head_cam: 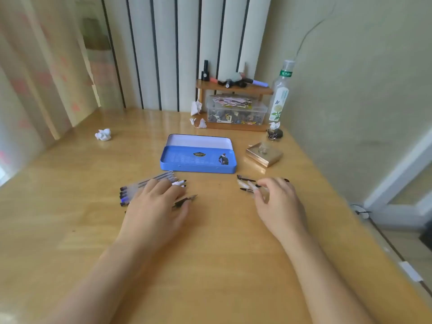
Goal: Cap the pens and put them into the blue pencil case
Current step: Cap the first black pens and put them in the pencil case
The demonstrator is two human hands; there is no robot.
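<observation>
Head view: left hand [156, 202] flat on pens [149, 183]; right hand [278, 197] fingering caps [245, 184].

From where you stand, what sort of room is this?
Probably a home desk in a room corner: a wooden desk, a small shelf of stationery clutter, a curtain beside it.

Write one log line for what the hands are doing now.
left hand: on uncapped pens | right hand: at caps | blue pencil case: open, empty
</observation>
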